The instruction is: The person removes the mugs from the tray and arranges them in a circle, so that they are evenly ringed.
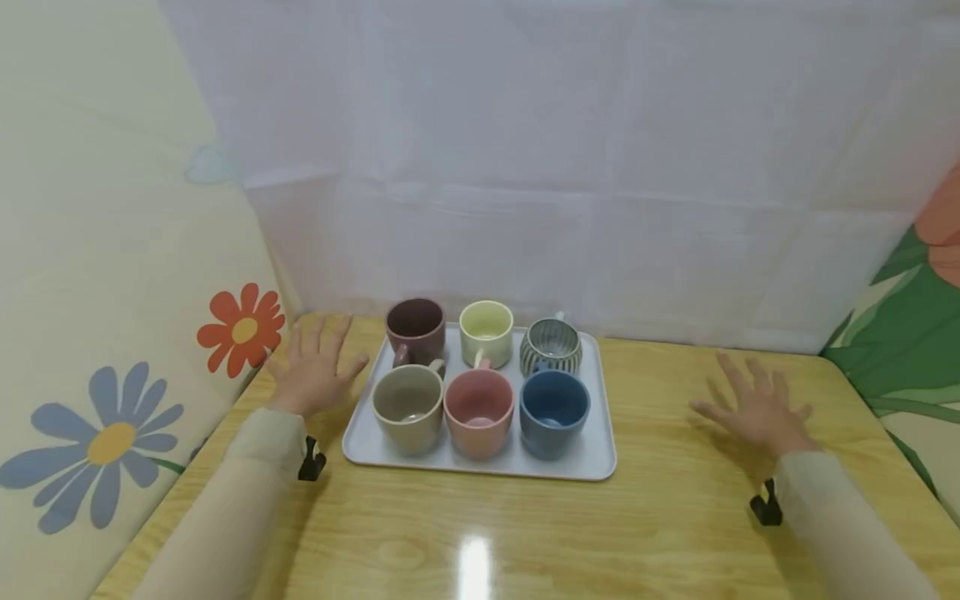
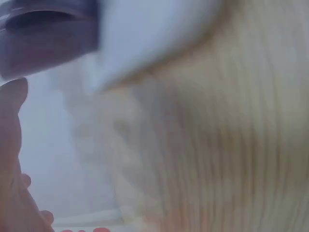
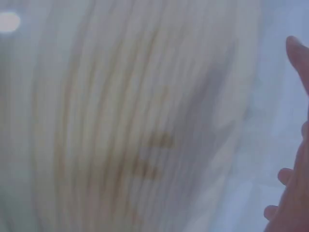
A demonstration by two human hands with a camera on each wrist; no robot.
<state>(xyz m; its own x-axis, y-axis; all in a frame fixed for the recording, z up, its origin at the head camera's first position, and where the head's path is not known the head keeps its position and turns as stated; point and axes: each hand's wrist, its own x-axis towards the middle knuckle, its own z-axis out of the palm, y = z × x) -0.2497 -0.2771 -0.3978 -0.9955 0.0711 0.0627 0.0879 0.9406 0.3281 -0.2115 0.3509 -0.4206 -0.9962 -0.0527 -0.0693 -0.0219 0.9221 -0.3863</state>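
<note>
A white tray (image 1: 480, 469) on the table carries several mugs in two rows. In the back row stand a dark maroon mug (image 1: 424, 342), a pale yellow mug (image 1: 487, 340) and a striped grey-green cup (image 1: 551, 350). The front row has a beige mug (image 1: 408, 421), a pink mug (image 1: 478, 425) and a blue mug (image 1: 553, 425). My left hand (image 1: 312, 372), fingers spread, is just left of the tray and holds nothing. Over the table, well right of the tray, my right hand (image 1: 761, 408) is spread and holds nothing.
The table (image 1: 480, 517) has a light wood-grain top. White cloth (image 1: 600, 167) hangs along its back edge. Flower-printed fabric (image 1: 112, 250) borders the left side, and leaf-printed fabric (image 1: 915, 333) the right. Each wrist wears a small black mount (image 1: 311, 460).
</note>
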